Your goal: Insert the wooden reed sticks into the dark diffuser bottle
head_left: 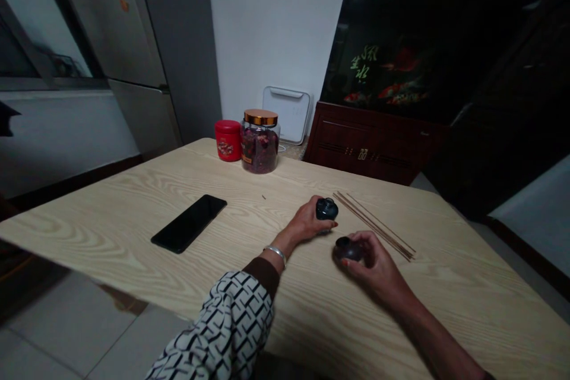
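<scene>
My left hand (307,221) is closed around a small glossy dark pot (327,208) with a narrow neck, near the middle of the table. Nearer to me, my right hand (373,255) grips a small round dark brown pot (348,249), whose dark mouth faces up and to the left. The two pots are close together but apart. Just beyond them, several thin brown sticks (374,222), which look like incense, lie slantwise on the wooden table (303,309). My fingers hide part of each pot.
A black phone (190,223) lies on the left of the table, and a tiny brown stick piece (263,197) farther in. At the back edge stand a red canister (228,140) and a clear jar (260,142) of dried reddish flowers. Behind is a dark fish tank (392,53).
</scene>
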### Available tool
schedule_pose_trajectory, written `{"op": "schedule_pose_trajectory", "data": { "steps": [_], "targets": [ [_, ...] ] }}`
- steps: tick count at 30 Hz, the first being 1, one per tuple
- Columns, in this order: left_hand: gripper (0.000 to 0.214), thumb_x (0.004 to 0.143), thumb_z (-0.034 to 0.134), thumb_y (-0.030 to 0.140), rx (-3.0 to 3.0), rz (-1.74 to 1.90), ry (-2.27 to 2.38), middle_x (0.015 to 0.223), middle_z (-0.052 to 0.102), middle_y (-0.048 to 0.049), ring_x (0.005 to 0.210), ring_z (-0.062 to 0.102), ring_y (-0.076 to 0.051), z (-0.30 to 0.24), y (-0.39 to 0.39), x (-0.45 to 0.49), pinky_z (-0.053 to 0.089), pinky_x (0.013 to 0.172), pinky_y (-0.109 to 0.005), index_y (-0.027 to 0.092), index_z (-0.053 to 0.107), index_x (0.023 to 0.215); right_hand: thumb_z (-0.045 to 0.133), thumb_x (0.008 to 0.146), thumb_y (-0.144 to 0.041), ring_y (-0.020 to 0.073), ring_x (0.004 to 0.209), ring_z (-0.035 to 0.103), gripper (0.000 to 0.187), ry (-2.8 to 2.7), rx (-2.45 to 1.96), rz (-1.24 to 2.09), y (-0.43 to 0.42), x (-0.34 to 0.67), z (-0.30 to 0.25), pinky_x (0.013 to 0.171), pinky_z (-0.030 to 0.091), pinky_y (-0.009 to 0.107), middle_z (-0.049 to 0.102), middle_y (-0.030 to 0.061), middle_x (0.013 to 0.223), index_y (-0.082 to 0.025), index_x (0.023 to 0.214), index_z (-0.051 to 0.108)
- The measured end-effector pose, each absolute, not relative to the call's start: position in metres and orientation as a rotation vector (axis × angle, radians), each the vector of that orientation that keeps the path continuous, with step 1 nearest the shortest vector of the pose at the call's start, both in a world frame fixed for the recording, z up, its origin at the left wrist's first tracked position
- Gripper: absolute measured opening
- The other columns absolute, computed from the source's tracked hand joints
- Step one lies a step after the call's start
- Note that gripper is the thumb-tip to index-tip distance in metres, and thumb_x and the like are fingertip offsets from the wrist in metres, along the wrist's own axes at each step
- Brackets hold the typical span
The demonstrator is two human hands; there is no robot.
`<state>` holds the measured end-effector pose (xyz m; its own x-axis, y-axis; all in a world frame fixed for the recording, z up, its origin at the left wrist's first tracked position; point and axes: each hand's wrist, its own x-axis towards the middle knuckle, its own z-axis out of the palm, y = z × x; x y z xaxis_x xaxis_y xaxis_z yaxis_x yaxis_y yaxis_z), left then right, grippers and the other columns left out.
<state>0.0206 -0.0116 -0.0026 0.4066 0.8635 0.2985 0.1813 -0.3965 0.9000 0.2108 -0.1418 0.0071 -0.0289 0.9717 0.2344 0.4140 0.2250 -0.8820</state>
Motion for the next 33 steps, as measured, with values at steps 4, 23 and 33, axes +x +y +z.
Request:
{"op": "schedule_pose_trajectory", "data": {
  "steps": [4,23,33],
  "targets": [
    [0.065,0.067,0.083,0.042,1.827,1.031,0.894,0.101,0.067,-0.0061,0.091,0.062,-0.021,-0.003,-0.011,0.021,0.05,0.08,-0.033,0.018,0.055,0.121,0.076,0.077,-0.032,0.0222,0.111,0.06,0.038,-1.739,-1.347,0.734,-0.152,0.201,0.0,0.1,0.044,0.038,0.064,0.0054,0.118,-0.025,0.101,0.048],
    [0.065,0.066,0.084,0.039,1.807,0.987,0.92,0.102,0.067,-0.0076,0.092,0.062,-0.022,0.007,-0.014,0.021,0.05,0.083,-0.036,0.017,0.056,0.12,0.051,0.083,-0.013,0.0306,0.098,0.07,0.026,-2.163,-2.457,-0.171,-0.037,0.313,0.042,0.079,0.047,0.037,0.074,0.0236,0.102,-0.011,0.093,0.076],
    [0.068,0.064,0.086,0.04,1.799,1.01,0.931,0.103,0.067,-0.0079,0.094,0.063,-0.023,0.003,-0.013,0.022,0.051,0.086,-0.037,0.018,0.057,0.122,0.064,0.077,-0.032,0.0188,0.068,0.066,0.013,-1.489,-1.653,0.304,-0.026,0.292,0.096,0.061,0.051,0.03,0.071,0.0073,0.076,-0.019,0.076,0.067]
  ]
}}
